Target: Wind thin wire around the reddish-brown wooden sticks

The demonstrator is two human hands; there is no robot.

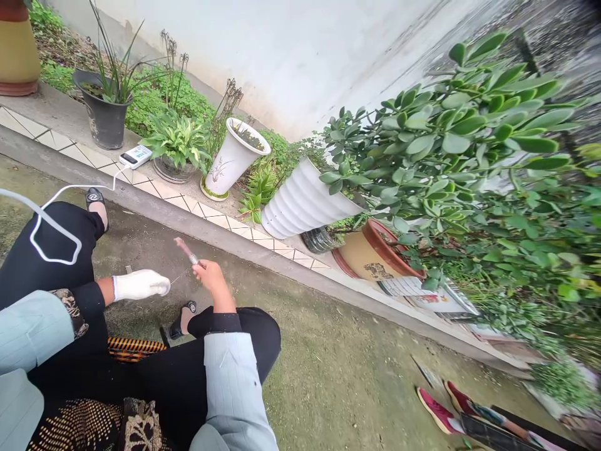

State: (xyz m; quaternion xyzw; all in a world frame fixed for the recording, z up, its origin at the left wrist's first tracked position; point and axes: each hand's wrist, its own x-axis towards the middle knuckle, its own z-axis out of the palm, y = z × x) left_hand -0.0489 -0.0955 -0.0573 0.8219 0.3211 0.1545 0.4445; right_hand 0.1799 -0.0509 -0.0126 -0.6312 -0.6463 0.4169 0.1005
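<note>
My left hand (141,285), in a white knitted glove, is closed in a pinch over the ground between my knees. A thin pale thread (179,276) runs from its fingertips up toward my right hand (211,279). That bare hand is wrapped round a short stick-like piece (186,252), pointing up and left. Its outer end is pinkish-brown and uneven, with a greyish band near my fingers; its exact kind is too small to make out. The two hands are a short way apart, and the lower part of the stick is hidden in my grip.
A tiled ledge (164,195) crosses ahead, bearing a black pot (104,119), white planters (300,200) and a tan pot (373,254). A white device (135,156) trails a white cable (75,186) over my left leg. Another person's red shoes (436,410) show lower right.
</note>
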